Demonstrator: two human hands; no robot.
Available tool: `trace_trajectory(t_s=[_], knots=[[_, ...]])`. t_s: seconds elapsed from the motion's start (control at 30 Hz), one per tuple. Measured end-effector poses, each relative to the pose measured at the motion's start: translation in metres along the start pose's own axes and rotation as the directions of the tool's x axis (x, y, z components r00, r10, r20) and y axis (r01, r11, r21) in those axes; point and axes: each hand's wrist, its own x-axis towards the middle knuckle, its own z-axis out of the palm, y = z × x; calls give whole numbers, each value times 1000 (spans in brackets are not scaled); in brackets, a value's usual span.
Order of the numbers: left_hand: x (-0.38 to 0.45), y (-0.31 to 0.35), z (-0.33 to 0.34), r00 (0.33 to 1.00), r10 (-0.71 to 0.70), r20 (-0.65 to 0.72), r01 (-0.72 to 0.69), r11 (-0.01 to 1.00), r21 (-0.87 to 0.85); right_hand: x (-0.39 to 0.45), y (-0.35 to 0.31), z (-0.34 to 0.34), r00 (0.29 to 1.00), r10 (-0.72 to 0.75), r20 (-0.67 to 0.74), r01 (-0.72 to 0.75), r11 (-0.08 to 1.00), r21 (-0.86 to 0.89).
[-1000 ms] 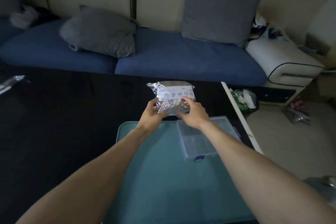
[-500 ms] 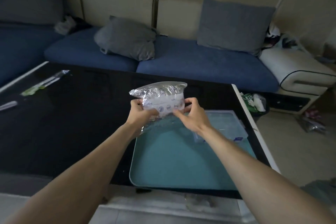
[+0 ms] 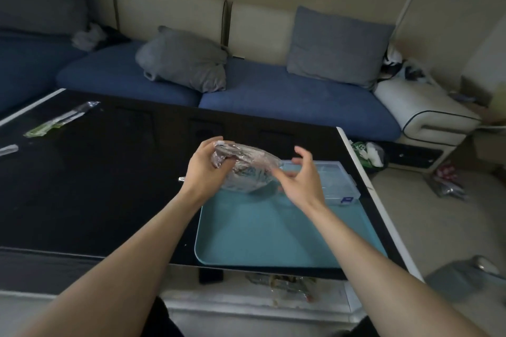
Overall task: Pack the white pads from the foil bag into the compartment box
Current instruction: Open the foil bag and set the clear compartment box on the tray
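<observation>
Black worktop (image 3: 95,186), teal tray (image 3: 273,241) under hands, blue sofa (image 3: 273,101) beyond. Left hand (image 3: 204,169) grips foil bag (image 3: 246,169); right hand (image 3: 301,180) loose, fingers apart, just beside bag. Compartment box (image 3: 339,180) behind right hand.

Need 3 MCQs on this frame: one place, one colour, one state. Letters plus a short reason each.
1. Where is the clear compartment box?
A. on the sofa
B. on the far right part of the tray
C. on the floor

2. What colour is the tray?
A. teal
B. red
C. white

3. What is holding the foil bag?
A. the right hand alone
B. nothing, it lies on the table
C. the left hand

Key:
1 B, the box sits at the tray's far right corner.
2 A, the bare tray surface is teal.
3 C, the left hand grips the bag's end above the tray, while the right hand is beside it with fingers spread.
</observation>
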Motion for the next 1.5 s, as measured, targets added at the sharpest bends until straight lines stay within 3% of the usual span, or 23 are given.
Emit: trace_trajectory(t_s=[0.07, 0.17, 0.27, 0.37, 0.43, 0.53, 0.6, 0.7, 0.77, 0.9, 1.0, 1.1, 1.2, 1.5], knots=[[4, -1, 3, 997, 80, -2, -80, 996, 25, 4, 0, 3, 986, -161, 43, 159, 986, 41], [8, 2, 9, 983, 176, 54, -178, 984, 24, 6, 5, 21, 950, -291, 112, 276, 952, 136], [12, 4, 15, 954, 278, 111, -294, 941, 167, 3, 6, 39, 956, -275, 98, 230, 917, 327], [23, 0, 17, 926, 310, 215, -360, 896, 261, 9, 8, 41, 953, -304, 8, 280, 886, 369], [27, -8, 16, 898, 308, 316, -400, 870, 290, 17, 11, 36, 937, -348, -25, 341, 900, 272], [27, -24, 21, 886, 318, 337, -448, 771, 452, 29, 18, 32, 920, -389, -41, 382, 917, -119], [28, -28, 24, 904, 378, 201, -426, 740, 521, 30, 15, 33, 889, -452, -69, 431, 879, -205], [30, -24, 21, 905, 414, 93, -412, 803, 430, 28, 6, 36, 773, -633, -42, 622, 769, -147], [27, -21, 19, 928, 367, 66, -369, 874, 317, 27, 2, 42, 721, -692, 29, 689, 712, -138], [20, -20, 21, 986, 164, 37, -168, 972, 164, 26, 9, 50, 764, -645, 1, 636, 753, -165], [18, -13, 24, 993, 115, 32, -118, 987, 109, 25, 10, 51, 802, -593, -70, 580, 801, -146], [16, -7, 23, 995, 91, -33, -89, 993, 77, 21, 0, 50, 759, -643, -102, 628, 764, -146], [17, -5, 21, 993, 110, -45, -106, 990, 90, 16, -9, 52, 684, -728, -48, 723, 685, -86], [16, -3, 18, 999, 42, -33, -39, 997, 68, 20, -7, 54, 656, -754, -19, 748, 654, -113]])
